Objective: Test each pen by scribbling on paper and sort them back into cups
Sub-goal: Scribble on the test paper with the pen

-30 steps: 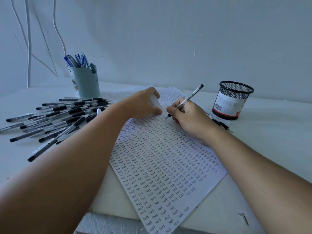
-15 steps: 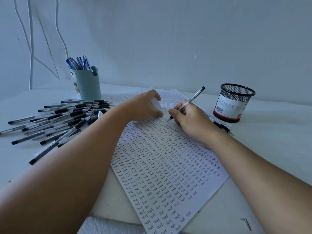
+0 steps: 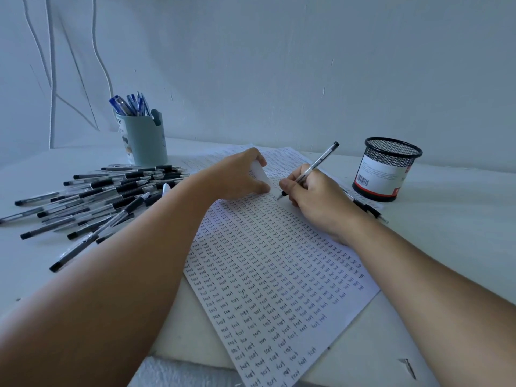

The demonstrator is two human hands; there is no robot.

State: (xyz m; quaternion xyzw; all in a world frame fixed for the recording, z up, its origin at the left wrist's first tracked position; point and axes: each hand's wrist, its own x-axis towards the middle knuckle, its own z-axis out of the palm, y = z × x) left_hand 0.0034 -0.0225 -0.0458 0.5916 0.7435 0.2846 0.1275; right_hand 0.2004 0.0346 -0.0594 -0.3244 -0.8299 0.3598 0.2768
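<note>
pen under test, tip on the sheet

the right hand [image 3: 315,202] is pinching a clear-barrelled pen with a black cap end [image 3: 310,170] in a writing grip, fingers curled round the lower barrel, and the tip is sitting on or just above the paper [image 3: 279,269] near its far end. the left hand [image 3: 240,174] is bracing the sheet, thumb and fingers curled round a small white thing [image 3: 259,175] that i cannot identify.

to do this step well, i'd say keep the sheet pinned flat, press lightly, and make the mark in a bare gap between the rows of "test", so a faint line is telling.

the pen's long axis is running from the tip, low and toward the person's left, up and away to the black end, which is pointing toward the wall on the right, roughly at the black mesh cup [image 3: 388,169]. the pile of black pens [image 3: 111,196] is lying to the left, near the pale green cup of blue pens [image 3: 142,138].
</note>
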